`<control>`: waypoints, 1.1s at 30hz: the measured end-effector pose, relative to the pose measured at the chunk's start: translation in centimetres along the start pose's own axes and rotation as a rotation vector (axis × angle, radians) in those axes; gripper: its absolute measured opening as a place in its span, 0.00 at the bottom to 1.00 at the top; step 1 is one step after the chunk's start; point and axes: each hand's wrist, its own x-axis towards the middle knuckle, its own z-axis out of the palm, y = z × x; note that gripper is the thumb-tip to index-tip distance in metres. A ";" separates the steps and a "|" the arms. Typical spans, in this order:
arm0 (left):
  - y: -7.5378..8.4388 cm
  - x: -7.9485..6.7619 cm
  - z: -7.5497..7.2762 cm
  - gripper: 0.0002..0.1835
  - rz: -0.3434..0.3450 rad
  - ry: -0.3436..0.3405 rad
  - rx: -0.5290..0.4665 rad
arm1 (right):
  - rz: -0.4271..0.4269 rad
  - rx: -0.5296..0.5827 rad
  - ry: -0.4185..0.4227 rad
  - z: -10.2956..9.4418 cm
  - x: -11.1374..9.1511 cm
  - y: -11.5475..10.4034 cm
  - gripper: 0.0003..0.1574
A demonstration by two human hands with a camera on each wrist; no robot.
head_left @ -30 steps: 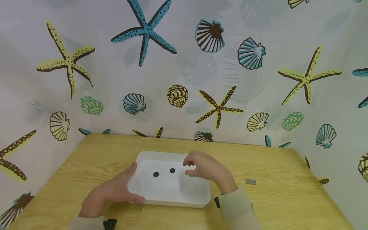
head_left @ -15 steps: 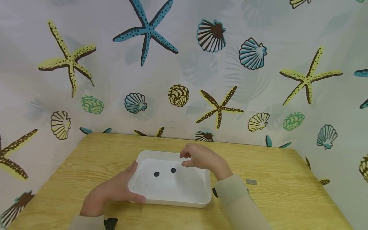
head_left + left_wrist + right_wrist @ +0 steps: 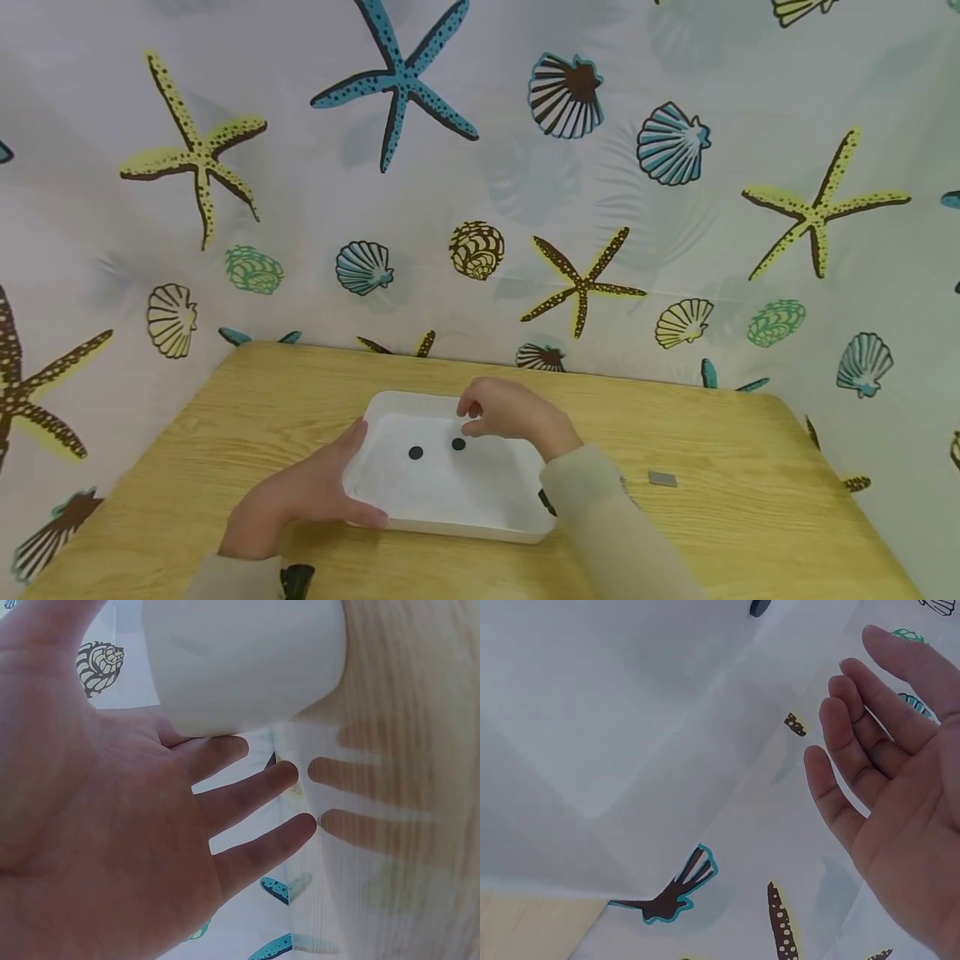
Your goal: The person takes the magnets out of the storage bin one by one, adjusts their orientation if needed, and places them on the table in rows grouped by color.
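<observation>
A white rectangular tray (image 3: 450,504) lies on the table in the head view, with two small black discs (image 3: 416,452) on its floor. My left hand (image 3: 318,483) holds the tray's left end, thumb along the front wall. In the left wrist view, the index finger meets the tray wall (image 3: 247,660) while the other fingers (image 3: 259,851) extend past it, apart. Over the tray's back right part is my right hand (image 3: 510,408), fingertips near the right-hand disc. From the right wrist, this hand (image 3: 900,765) shows nothing between its loosely bent fingers and thumb.
A small grey rectangular piece (image 3: 663,479) lies on the wooden table (image 3: 735,517), right of the tray. Behind the table's back edge hangs a pale cloth (image 3: 420,200) printed with starfish and shells; it also flanks both sides.
My right hand has moved left and slightly back over the tray, closer to the right-hand disc. The left hand keeps its hold on the tray. The head view has shifted slightly.
</observation>
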 end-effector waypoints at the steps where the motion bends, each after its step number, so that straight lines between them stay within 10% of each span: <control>1: 0.0 0.0 0.0 0.78 0.002 0.000 -0.001 | 0.001 -0.003 -0.003 0.1 0.2 -0.1 0.16; 33: 0.0 -0.1 0.2 0.79 0.001 0.010 -0.023 | 0.118 0.030 -0.040 3.5 1.9 0.6 0.09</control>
